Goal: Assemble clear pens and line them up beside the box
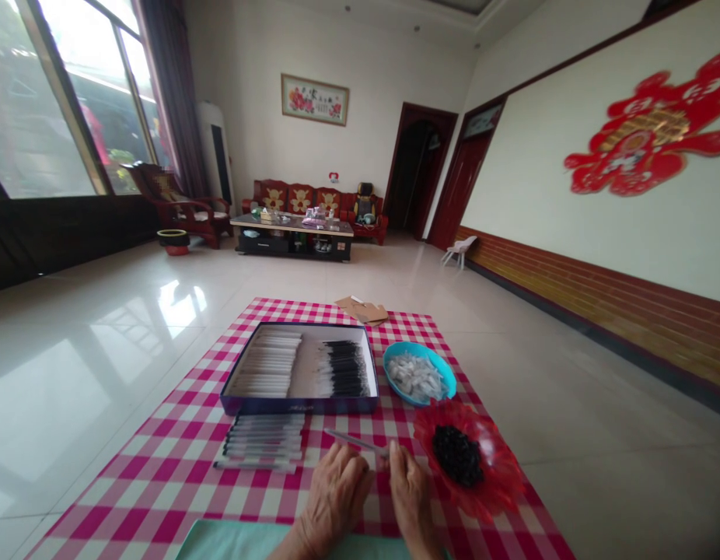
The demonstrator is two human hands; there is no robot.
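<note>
Here's the slim, straight, greyish stick-like pen (357, 442), up over the pink-and-white checked tablecloth (179, 443), between the dark blue box (302, 405) and the wearer's wrists. It's a thin, pale shaft, running slantwise, its far end pointing left towards the box, its near end at the right hand (410, 491). And that right hand has it: thumb and fingers pinched on the near end, where the shaft looks darker, though blur hides the detail. The left hand (338, 481) is right alongside, knuckles up, fingers curled in just below the shaft; whether they grip anything, I can't tell.

Over to the left, a row of clear-barrelled pens with dark ends (263, 443), lying side by side just in front of the box. Inside that box, a bank of long white sticks (270, 362) on the left, and a bundle of thin black-and-pale rods (345, 369) on the right. Just right of the box, a round turquoise bowl (452, 381) full of small whitish translucent pieces (417, 376); nearer, beside the right hand, a red, see-through, wavy-rimmed bowl (500, 467) holding small glossy black pieces (458, 456).
</note>
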